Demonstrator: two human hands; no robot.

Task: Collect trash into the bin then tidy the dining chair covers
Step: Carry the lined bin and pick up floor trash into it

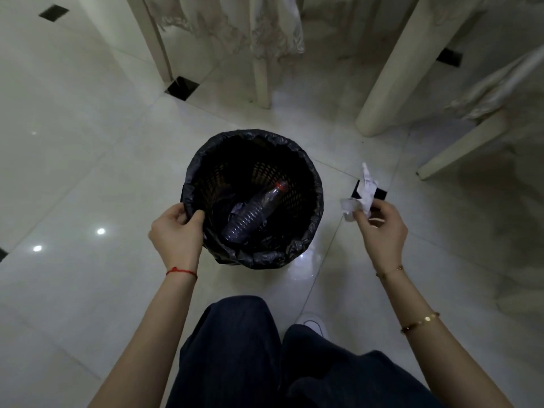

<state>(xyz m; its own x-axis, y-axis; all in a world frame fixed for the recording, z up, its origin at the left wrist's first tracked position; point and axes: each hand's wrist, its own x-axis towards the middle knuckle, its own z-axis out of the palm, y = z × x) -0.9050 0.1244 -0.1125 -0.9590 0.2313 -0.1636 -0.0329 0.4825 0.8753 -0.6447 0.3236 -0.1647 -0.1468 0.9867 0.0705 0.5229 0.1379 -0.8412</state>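
Observation:
A round bin point(316, 184) lined with a black bag stands on the pale tiled floor in front of me. Inside it lie a clear plastic bottle point(253, 213) with a red cap and a scrap of crumpled paper. My left hand point(176, 231) grips the bag's rim at the bin's left side. To the right of the bin, my right hand point(381, 228) pinches a crumpled white paper point(363, 192) just above the floor. Lacy white chair covers point(235, 25) hang from the chairs at the top.
Cream chair legs point(262, 81) and a thick table leg point(391, 75) stand beyond the bin. Another chair with a draped cover point(494, 86) is at the right. My dark trousers and a white shoe point(313, 323) are below. The glossy floor carries small black inset tiles.

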